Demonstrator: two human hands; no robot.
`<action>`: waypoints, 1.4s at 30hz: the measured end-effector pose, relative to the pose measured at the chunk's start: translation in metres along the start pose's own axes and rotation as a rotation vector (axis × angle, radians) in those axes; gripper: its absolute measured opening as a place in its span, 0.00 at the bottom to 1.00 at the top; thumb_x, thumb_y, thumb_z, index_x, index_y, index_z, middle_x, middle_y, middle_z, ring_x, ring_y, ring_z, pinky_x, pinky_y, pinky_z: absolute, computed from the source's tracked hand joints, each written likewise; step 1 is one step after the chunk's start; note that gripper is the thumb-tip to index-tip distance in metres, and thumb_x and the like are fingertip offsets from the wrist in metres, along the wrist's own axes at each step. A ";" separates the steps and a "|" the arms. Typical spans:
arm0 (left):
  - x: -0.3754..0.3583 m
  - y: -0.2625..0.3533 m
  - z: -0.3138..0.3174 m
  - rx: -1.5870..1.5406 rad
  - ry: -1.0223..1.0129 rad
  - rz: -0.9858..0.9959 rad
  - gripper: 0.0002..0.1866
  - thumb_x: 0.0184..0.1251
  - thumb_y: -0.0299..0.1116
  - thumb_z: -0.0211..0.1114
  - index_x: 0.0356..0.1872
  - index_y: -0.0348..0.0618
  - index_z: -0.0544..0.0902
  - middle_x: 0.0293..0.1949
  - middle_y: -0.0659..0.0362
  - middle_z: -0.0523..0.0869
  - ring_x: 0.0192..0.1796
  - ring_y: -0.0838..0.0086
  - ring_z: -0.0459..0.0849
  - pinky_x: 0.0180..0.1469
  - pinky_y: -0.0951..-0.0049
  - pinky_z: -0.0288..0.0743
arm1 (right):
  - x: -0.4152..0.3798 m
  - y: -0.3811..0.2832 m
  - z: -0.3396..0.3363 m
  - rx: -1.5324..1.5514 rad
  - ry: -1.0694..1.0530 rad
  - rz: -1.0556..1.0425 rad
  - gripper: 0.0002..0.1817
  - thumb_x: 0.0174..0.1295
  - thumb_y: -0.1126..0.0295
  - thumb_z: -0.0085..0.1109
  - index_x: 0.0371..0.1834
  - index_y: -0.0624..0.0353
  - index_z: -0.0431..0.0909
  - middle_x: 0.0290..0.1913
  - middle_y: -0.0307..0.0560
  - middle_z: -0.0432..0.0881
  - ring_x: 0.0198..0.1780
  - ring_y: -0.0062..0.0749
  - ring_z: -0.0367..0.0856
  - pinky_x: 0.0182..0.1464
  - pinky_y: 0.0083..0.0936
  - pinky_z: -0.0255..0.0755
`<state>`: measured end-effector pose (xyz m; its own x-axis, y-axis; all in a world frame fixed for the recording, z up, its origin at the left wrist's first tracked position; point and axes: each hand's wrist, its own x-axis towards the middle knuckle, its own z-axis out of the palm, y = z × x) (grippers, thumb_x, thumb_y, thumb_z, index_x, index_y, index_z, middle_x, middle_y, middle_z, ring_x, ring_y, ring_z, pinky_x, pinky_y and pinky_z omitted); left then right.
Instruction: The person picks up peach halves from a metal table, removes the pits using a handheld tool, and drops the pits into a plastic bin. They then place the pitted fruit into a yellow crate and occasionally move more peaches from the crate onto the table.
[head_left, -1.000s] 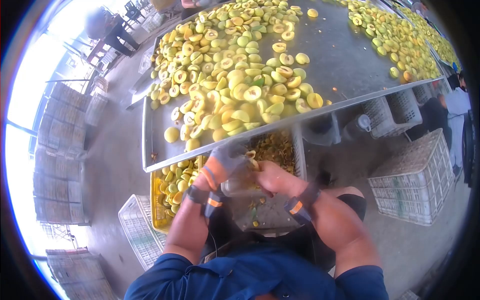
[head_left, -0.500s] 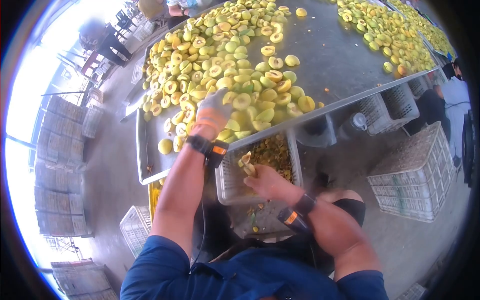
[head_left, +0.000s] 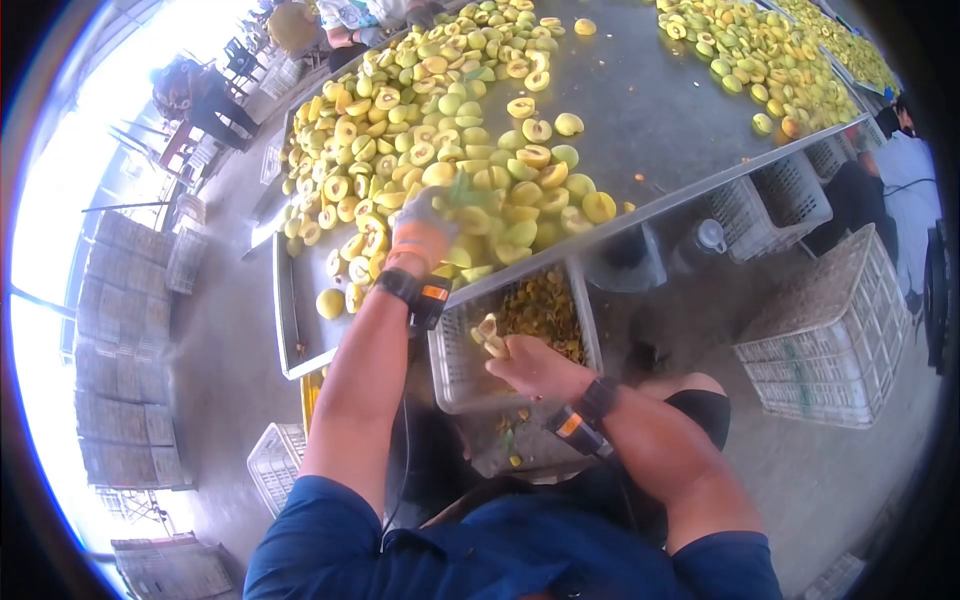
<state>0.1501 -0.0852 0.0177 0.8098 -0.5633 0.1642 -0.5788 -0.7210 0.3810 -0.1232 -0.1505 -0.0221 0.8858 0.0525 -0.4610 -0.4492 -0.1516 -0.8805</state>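
Note:
Halved yellow-green stone fruit [head_left: 420, 155] lies heaped on the metal table [head_left: 660, 130], many halves with brown centres facing up. My left hand [head_left: 425, 222], in a pale glove with an orange cuff, reaches into the near side of the heap. Its fingers are smeared by motion, with a blurred green leaf shape beside them. Below the table edge, my bare right hand [head_left: 543, 368] is closed on a short pale piece with a hollow, yellowish tip [head_left: 488, 332]; I cannot tell its kind. Under that hand stands a white plastic crate [head_left: 450, 385] holding brown and yellow scraps [head_left: 548, 305].
A raised metal rim [head_left: 640, 212] edges the table. More fruit [head_left: 745, 70] lies at the far right. White crates [head_left: 820, 340] stand on the right, and stacked crates [head_left: 120, 350] on the left. A person [head_left: 905, 190] sits at the right; others are at the back.
My left hand has shifted slightly within the heap, and a green blur now shows at its fingers. My right hand keeps its hold, nearly still. The whole view has shifted slightly.

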 end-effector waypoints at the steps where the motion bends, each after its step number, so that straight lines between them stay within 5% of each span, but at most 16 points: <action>1: -0.002 -0.003 -0.004 -0.013 0.025 -0.009 0.31 0.56 0.40 0.82 0.62 0.41 0.88 0.51 0.46 0.94 0.54 0.51 0.92 0.60 0.57 0.84 | 0.002 0.000 0.000 -0.010 0.001 0.001 0.19 0.68 0.64 0.57 0.32 0.75 0.79 0.22 0.60 0.83 0.20 0.49 0.85 0.25 0.43 0.79; 5: -0.028 -0.010 -0.038 -0.225 -0.038 -0.087 0.29 0.55 0.42 0.80 0.60 0.46 0.90 0.49 0.44 0.92 0.52 0.53 0.91 0.59 0.58 0.84 | 0.004 0.009 0.004 -0.008 -0.066 0.062 0.19 0.71 0.60 0.60 0.33 0.69 0.76 0.20 0.50 0.79 0.18 0.38 0.80 0.24 0.37 0.75; 8: -0.066 -0.015 -0.055 -0.673 -0.095 -0.163 0.22 0.65 0.35 0.78 0.57 0.34 0.88 0.48 0.48 0.93 0.46 0.65 0.93 0.52 0.64 0.90 | 0.010 0.031 0.008 -0.214 -0.097 -0.009 0.21 0.69 0.62 0.60 0.33 0.76 0.80 0.22 0.60 0.83 0.20 0.47 0.85 0.25 0.43 0.78; 11: -0.107 -0.009 -0.062 -1.171 -0.162 -0.199 0.18 0.72 0.29 0.75 0.57 0.28 0.85 0.51 0.50 0.92 0.47 0.67 0.93 0.50 0.65 0.92 | 0.003 0.006 0.009 -0.090 -0.005 0.002 0.21 0.70 0.61 0.62 0.36 0.76 0.80 0.22 0.59 0.82 0.20 0.46 0.85 0.25 0.43 0.76; 16: -0.148 -0.020 -0.040 -1.265 -0.154 -0.237 0.20 0.72 0.26 0.73 0.62 0.30 0.85 0.53 0.50 0.92 0.49 0.66 0.93 0.51 0.67 0.90 | 0.017 0.019 0.009 -0.287 -0.189 0.116 0.20 0.72 0.61 0.61 0.43 0.74 0.80 0.23 0.54 0.82 0.19 0.42 0.82 0.24 0.39 0.74; 19: -0.148 -0.050 -0.016 -0.499 0.099 0.380 0.11 0.74 0.25 0.71 0.53 0.32 0.89 0.49 0.54 0.91 0.50 0.71 0.92 0.48 0.66 0.89 | 0.013 0.020 0.015 -0.134 -0.035 0.136 0.20 0.71 0.60 0.61 0.43 0.73 0.80 0.23 0.54 0.82 0.20 0.40 0.82 0.24 0.39 0.74; 21: -0.158 -0.041 -0.007 -0.879 0.061 0.127 0.12 0.73 0.26 0.72 0.54 0.35 0.90 0.46 0.57 0.92 0.46 0.75 0.90 0.45 0.71 0.85 | 0.019 0.032 0.015 -0.211 -0.023 0.076 0.18 0.72 0.61 0.61 0.45 0.71 0.80 0.22 0.50 0.81 0.20 0.38 0.81 0.24 0.37 0.74; 23: -0.156 -0.033 -0.017 -0.944 -0.010 0.083 0.12 0.73 0.27 0.72 0.54 0.35 0.90 0.44 0.58 0.92 0.44 0.76 0.89 0.45 0.73 0.84 | 0.030 0.052 0.015 -0.290 0.063 -0.062 0.16 0.72 0.63 0.61 0.46 0.69 0.81 0.22 0.47 0.80 0.19 0.35 0.80 0.24 0.36 0.74; 26: -0.152 -0.030 -0.023 -0.934 -0.068 0.176 0.13 0.73 0.29 0.72 0.55 0.36 0.90 0.44 0.58 0.92 0.45 0.77 0.89 0.47 0.73 0.83 | 0.019 -0.014 0.008 0.086 0.351 -0.138 0.13 0.73 0.66 0.61 0.49 0.66 0.82 0.25 0.41 0.80 0.20 0.26 0.77 0.23 0.30 0.71; 31: -0.152 -0.001 -0.042 -1.099 -0.334 -0.043 0.19 0.78 0.34 0.70 0.64 0.38 0.86 0.49 0.56 0.92 0.50 0.76 0.88 0.52 0.71 0.83 | 0.012 -0.062 -0.008 0.505 0.242 -0.194 0.12 0.74 0.66 0.63 0.52 0.62 0.84 0.28 0.34 0.80 0.22 0.16 0.73 0.25 0.22 0.66; 33: -0.150 -0.020 -0.033 -0.757 -0.232 0.335 0.23 0.73 0.33 0.71 0.67 0.42 0.85 0.51 0.51 0.91 0.50 0.63 0.91 0.53 0.64 0.84 | 0.015 -0.064 -0.011 0.537 0.161 -0.191 0.12 0.75 0.66 0.64 0.54 0.62 0.85 0.30 0.33 0.81 0.24 0.16 0.75 0.28 0.21 0.68; 35: -0.149 -0.032 -0.027 -0.635 -0.248 0.382 0.24 0.69 0.31 0.71 0.67 0.44 0.85 0.52 0.50 0.90 0.50 0.55 0.90 0.53 0.60 0.85 | 0.014 -0.065 -0.016 0.507 0.036 -0.169 0.13 0.74 0.68 0.65 0.56 0.63 0.86 0.34 0.35 0.85 0.29 0.18 0.79 0.33 0.22 0.74; 38: -0.149 -0.038 -0.018 -0.361 -0.099 0.584 0.27 0.62 0.30 0.73 0.65 0.46 0.85 0.52 0.48 0.89 0.50 0.45 0.89 0.52 0.54 0.85 | 0.013 -0.078 -0.004 0.231 0.134 -0.303 0.14 0.73 0.71 0.66 0.58 0.64 0.87 0.42 0.37 0.90 0.41 0.21 0.85 0.46 0.25 0.80; 42: -0.168 -0.013 -0.024 -0.479 0.027 0.327 0.24 0.66 0.29 0.73 0.64 0.42 0.85 0.51 0.47 0.90 0.51 0.51 0.89 0.56 0.60 0.83 | 0.009 -0.076 -0.005 0.197 0.179 -0.320 0.14 0.72 0.73 0.67 0.58 0.64 0.87 0.48 0.38 0.91 0.49 0.23 0.85 0.56 0.28 0.79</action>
<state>0.0234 0.0285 0.0073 0.6021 -0.7109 0.3634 -0.6961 -0.2444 0.6751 -0.0804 -0.1439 0.0413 0.9828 -0.1091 -0.1492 -0.1459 0.0371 -0.9886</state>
